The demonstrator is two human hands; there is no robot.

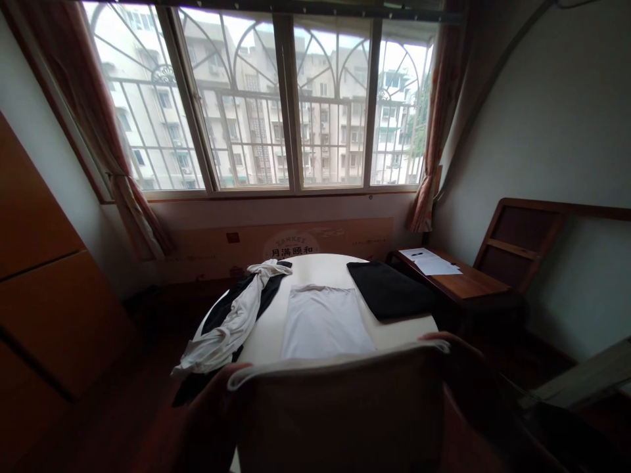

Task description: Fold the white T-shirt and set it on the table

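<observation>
A light-edged folded piece of clothing (340,407) hangs in front of me, dark against the window light. My left hand (224,387) is closed on its upper left corner. At the upper right corner my right hand (456,358) grips it, with the fingers deep in shadow. Behind it, a white folded garment (325,322) lies flat on the round white table (266,341). To its right is a black folded garment (394,292). Loose white clothing (231,322) lies crumpled over black clothing (269,295) along the table's left side.
A wooden side table (478,286) with paper sheets (434,263) stands at the right. Beside it is a wooden frame with dark panels (522,230). A printed board (345,240) leans below the barred window (286,118). An orange-brown cabinet (49,289) stands at the left.
</observation>
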